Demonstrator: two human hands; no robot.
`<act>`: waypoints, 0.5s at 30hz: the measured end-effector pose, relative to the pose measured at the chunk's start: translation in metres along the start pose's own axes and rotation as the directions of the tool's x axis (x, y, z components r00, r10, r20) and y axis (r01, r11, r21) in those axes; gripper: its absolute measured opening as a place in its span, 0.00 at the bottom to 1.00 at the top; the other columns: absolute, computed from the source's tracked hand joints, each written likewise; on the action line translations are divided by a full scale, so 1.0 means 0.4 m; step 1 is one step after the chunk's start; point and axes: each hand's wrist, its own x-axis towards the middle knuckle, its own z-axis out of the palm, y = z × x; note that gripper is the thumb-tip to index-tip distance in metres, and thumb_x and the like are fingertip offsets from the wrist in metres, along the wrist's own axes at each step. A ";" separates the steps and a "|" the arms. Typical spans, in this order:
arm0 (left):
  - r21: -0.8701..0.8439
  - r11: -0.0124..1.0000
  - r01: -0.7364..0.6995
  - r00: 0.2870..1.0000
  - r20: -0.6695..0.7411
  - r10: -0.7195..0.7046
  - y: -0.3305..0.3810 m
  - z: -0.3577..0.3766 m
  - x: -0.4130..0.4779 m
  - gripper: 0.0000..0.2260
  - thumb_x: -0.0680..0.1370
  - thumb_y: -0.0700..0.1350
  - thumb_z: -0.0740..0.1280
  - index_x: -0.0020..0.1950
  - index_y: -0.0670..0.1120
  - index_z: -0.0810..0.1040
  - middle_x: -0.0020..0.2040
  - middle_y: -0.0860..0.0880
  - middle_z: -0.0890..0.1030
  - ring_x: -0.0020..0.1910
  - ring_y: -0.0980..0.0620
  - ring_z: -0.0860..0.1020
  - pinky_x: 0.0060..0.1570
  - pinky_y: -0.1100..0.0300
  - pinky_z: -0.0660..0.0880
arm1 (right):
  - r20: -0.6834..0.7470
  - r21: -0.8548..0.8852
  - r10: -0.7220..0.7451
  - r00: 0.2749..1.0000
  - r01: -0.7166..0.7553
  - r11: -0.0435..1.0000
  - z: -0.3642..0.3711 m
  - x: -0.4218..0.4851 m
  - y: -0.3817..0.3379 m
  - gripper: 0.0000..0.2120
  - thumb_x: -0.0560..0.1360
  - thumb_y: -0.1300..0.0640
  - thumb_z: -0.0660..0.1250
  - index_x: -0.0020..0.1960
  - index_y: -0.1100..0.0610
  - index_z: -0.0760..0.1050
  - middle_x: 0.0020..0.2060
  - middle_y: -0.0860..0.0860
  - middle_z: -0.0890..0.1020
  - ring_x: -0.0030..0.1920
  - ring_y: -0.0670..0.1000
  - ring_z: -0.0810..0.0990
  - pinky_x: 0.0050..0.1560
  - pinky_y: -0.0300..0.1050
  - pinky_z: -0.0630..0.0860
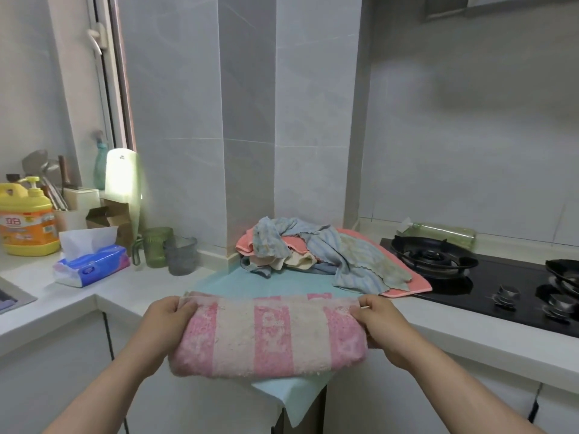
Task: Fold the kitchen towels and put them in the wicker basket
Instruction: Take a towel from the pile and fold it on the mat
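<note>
Both forearms reach in from the bottom edge. L hand [169, 314] grips the left end of a pink-and-cream striped towel [266, 336], fingers curled round the folded edge. R hand [379, 321] does the same at the right end, thumb and fingers pinching the far corner. Towel is doubled over lengthwise, fold toward the camera, stripes running front to back. It lies across a light blue cloth [250, 281] spread on the white counter [125, 286]; one corner of that cloth hangs over the counter's front edge below the towel.

Behind, against the tiled pillar, sits a loose pile of unfolded towels [316, 255]: blue-grey, cream and striped ones heaped on a coral towel [407, 277] that lies flat, touching the black gas hob [470, 277] on the right.

Left side of counter: tissue pack [91, 264], yellow dish-soap bottle [26, 217] w/ pump, green cup [156, 245] and grey cup [181, 255] just beside each other.
</note>
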 end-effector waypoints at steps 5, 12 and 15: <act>0.145 0.982 0.125 0.992 0.004 -0.127 -0.065 0.029 0.108 0.17 0.81 0.47 0.61 0.49 0.33 0.77 0.40 0.37 0.80 0.36 0.45 0.75 0.36 0.56 0.70 | -0.042 -0.150 -0.003 0.999 -0.003 0.989 0.049 0.120 0.012 0.18 0.76 0.64 0.63 0.33 0.53 0.59 0.28 0.50 0.62 0.28 0.49 0.59 0.30 0.42 0.56; 0.196 0.980 0.042 0.998 0.034 -0.050 -0.060 0.030 0.163 0.03 0.78 0.43 0.67 0.46 0.45 0.79 0.41 0.42 0.82 0.38 0.43 0.80 0.34 0.56 0.72 | -0.042 -0.281 -0.005 0.999 -0.007 0.960 0.075 0.220 0.014 0.12 0.73 0.65 0.61 0.35 0.54 0.61 0.29 0.51 0.63 0.31 0.50 0.62 0.33 0.45 0.57; 0.275 0.961 -0.021 0.997 0.080 -0.001 -0.058 0.030 0.183 0.03 0.78 0.44 0.68 0.45 0.46 0.80 0.39 0.43 0.83 0.40 0.42 0.82 0.36 0.55 0.75 | 0.013 -0.358 -0.038 0.999 0.040 0.933 0.077 0.232 0.006 0.06 0.72 0.60 0.65 0.38 0.58 0.72 0.32 0.50 0.75 0.31 0.51 0.71 0.33 0.42 0.64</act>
